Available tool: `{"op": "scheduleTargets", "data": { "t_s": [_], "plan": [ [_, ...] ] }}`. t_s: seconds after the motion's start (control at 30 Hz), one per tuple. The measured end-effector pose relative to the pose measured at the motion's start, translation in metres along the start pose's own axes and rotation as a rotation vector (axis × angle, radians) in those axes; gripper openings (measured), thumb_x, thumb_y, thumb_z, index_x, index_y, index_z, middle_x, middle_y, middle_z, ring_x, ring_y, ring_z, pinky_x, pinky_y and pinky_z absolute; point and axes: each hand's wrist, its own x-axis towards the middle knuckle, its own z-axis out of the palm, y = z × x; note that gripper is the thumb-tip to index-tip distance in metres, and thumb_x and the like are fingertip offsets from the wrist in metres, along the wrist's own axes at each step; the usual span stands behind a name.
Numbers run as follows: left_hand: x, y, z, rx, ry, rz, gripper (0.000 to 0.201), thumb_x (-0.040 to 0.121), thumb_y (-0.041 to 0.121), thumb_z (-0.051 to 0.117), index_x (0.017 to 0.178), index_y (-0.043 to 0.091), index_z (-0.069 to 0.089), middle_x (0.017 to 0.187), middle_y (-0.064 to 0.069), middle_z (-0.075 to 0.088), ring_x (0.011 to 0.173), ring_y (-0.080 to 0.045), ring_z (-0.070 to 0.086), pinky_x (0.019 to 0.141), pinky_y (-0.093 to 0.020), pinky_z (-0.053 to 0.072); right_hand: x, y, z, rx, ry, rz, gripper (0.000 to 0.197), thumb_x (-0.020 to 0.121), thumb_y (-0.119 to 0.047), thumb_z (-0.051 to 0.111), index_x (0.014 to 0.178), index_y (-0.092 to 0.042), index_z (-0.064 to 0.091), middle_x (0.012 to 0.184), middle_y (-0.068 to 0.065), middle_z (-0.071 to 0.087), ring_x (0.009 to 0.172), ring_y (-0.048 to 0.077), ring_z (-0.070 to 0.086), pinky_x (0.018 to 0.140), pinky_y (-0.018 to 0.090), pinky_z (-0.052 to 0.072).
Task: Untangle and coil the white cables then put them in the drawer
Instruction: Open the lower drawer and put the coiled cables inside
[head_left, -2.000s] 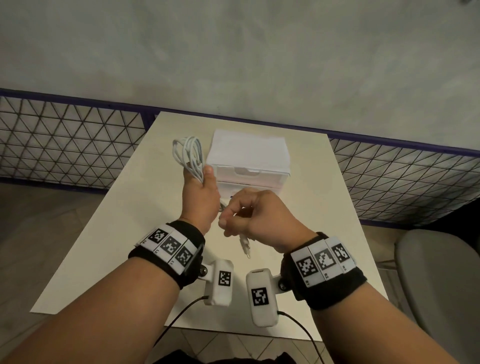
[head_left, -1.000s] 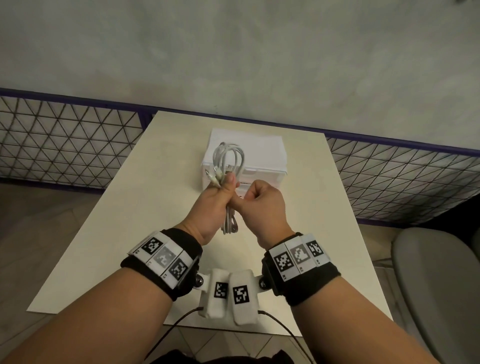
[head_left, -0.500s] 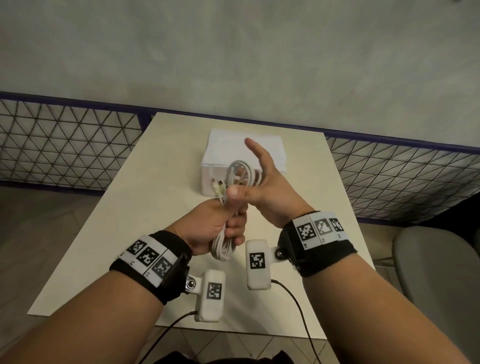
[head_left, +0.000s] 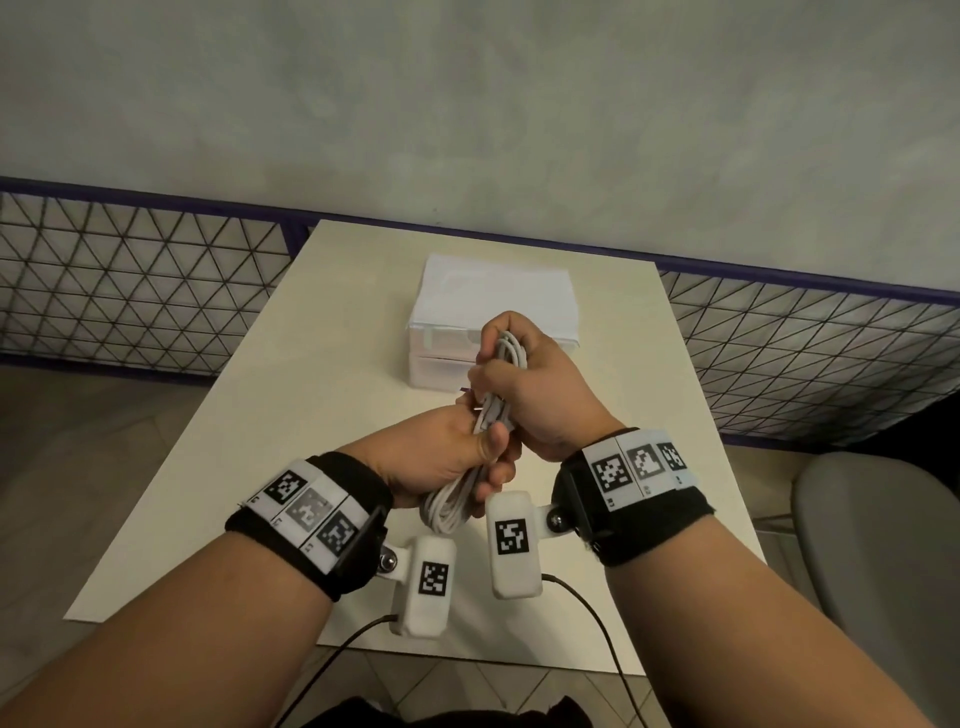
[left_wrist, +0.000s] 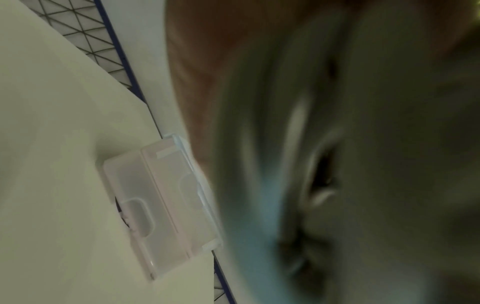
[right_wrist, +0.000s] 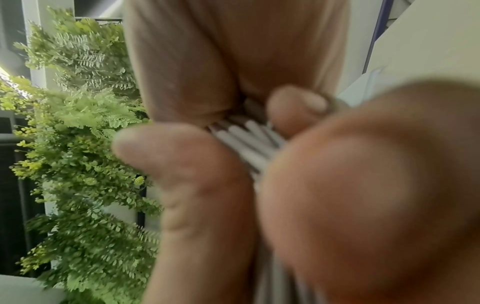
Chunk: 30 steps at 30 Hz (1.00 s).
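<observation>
A bundle of coiled white cable is held upright above the table between both hands. My left hand grips its lower half, and a loop hangs out below the fist. My right hand is curled round the upper loops, thumb and fingers pinching the strands. The white plastic drawer box stands just beyond the hands on the table; both drawer fronts look closed. The left wrist view is mostly blurred cable and palm.
The cream table ends at a purple-framed wire mesh fence behind and at both sides. A grey chair stands at the right. Green foliage fills the left of the right wrist view.
My right hand, which was spread open beside the bundle half a second ago, has closed round the upper loops. The left hand keeps its grip and has dropped a little.
</observation>
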Motion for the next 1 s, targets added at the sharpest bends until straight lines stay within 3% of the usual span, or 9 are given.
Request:
{"op": "scheduleTargets", "data": {
  "t_s": [0.07, 0.13, 0.27, 0.33, 0.4, 0.5, 0.7, 0.87, 1.0],
  "plan": [
    [0.003, -0.004, -0.003, -0.019, 0.039, 0.0, 0.073, 0.05, 0.068, 0.074, 0.085, 0.009, 0.05, 0.069, -0.001, 0.05, 0.058, -0.013, 0.047, 0.057, -0.027, 0.045, -0.002, 0.0, -0.002, 0.014, 0.005, 0.003, 0.027, 0.083, 0.011, 0.048, 0.079, -0.016, 0.045, 0.063, 0.009, 0.046, 0.052, 0.02, 0.058, 0.049, 0.028, 0.046],
    [0.005, -0.008, -0.003, -0.028, 0.078, 0.018, 0.065, 0.055, 0.066, 0.073, 0.082, 0.01, 0.052, 0.07, -0.003, 0.047, 0.059, -0.012, 0.049, 0.064, -0.03, 0.046, -0.002, 0.002, -0.004, 0.039, 0.001, 0.009, 0.027, 0.084, 0.01, 0.048, 0.08, -0.016, 0.044, 0.064, 0.01, 0.046, 0.053, 0.021, 0.058, 0.048, 0.026, 0.046],
    [0.005, -0.004, 0.0, 0.026, 0.141, 0.001, 0.045, 0.082, 0.053, 0.057, 0.074, 0.011, 0.044, 0.055, 0.006, 0.04, 0.051, -0.009, 0.044, 0.057, -0.025, 0.047, 0.001, 0.01, -0.006, 0.187, -0.001, 0.0, 0.025, 0.082, 0.002, 0.061, 0.099, -0.014, 0.051, 0.077, 0.008, 0.053, 0.071, 0.025, 0.058, 0.077, 0.04, 0.053],
    [0.005, 0.003, 0.0, -0.005, 0.209, -0.007, 0.038, 0.087, 0.048, 0.051, 0.073, 0.013, 0.044, 0.053, 0.005, 0.036, 0.048, -0.01, 0.039, 0.053, -0.027, 0.045, 0.004, 0.018, -0.013, 0.295, -0.016, 0.032, 0.05, 0.075, -0.012, 0.07, 0.12, -0.014, 0.049, 0.099, 0.009, 0.06, 0.091, 0.024, 0.062, 0.088, 0.039, 0.052],
    [0.008, 0.009, -0.001, -0.01, 0.294, -0.005, 0.035, 0.088, 0.046, 0.051, 0.074, 0.013, 0.048, 0.052, 0.004, 0.034, 0.047, -0.011, 0.035, 0.051, -0.028, 0.042, 0.003, 0.024, -0.016, 0.306, -0.042, 0.098, 0.054, 0.075, -0.024, 0.069, 0.123, -0.006, 0.049, 0.108, 0.012, 0.06, 0.093, 0.021, 0.064, 0.082, 0.033, 0.053],
    [0.018, 0.008, -0.006, 0.184, 0.368, -0.039, 0.015, 0.096, 0.019, 0.046, 0.094, 0.013, 0.059, 0.05, 0.004, 0.039, 0.046, -0.011, 0.037, 0.048, -0.027, 0.039, -0.002, 0.037, -0.006, 0.142, -0.094, 0.155, 0.037, 0.084, -0.031, 0.062, 0.106, -0.002, 0.056, 0.084, 0.01, 0.064, 0.068, 0.023, 0.061, 0.065, 0.036, 0.052],
    [0.035, -0.005, -0.012, 0.513, 0.384, -0.164, 0.033, 0.09, 0.006, 0.039, 0.122, 0.012, 0.047, 0.059, -0.005, 0.046, 0.048, -0.014, 0.045, 0.043, -0.023, 0.042, 0.009, 0.057, -0.002, -0.012, 0.056, 0.195, 0.037, 0.087, -0.035, 0.06, 0.1, 0.0, 0.059, 0.072, 0.009, 0.062, 0.062, 0.023, 0.059, 0.066, 0.045, 0.05],
    [0.052, -0.007, -0.015, 0.583, 0.303, -0.173, 0.026, 0.091, 0.002, 0.04, 0.115, 0.008, 0.049, 0.06, -0.006, 0.049, 0.051, -0.013, 0.049, 0.041, -0.015, 0.041, 0.017, 0.068, -0.008, 0.121, 0.145, 0.249, 0.036, 0.09, -0.027, 0.059, 0.106, 0.004, 0.061, 0.079, 0.022, 0.057, 0.052, 0.027, 0.051, 0.046, 0.034, 0.041],
    [0.069, -0.015, -0.026, 0.306, 0.266, -0.126, 0.022, 0.085, -0.005, 0.048, 0.103, 0.005, 0.056, 0.072, -0.008, 0.055, 0.066, -0.017, 0.053, 0.064, -0.029, 0.047, 0.036, 0.074, -0.025, 0.113, 0.199, 0.32, 0.033, 0.093, -0.027, 0.053, 0.103, -0.001, 0.07, 0.092, 0.015, 0.068, 0.061, 0.02, 0.059, 0.044, 0.026, 0.041]
  ]
}}
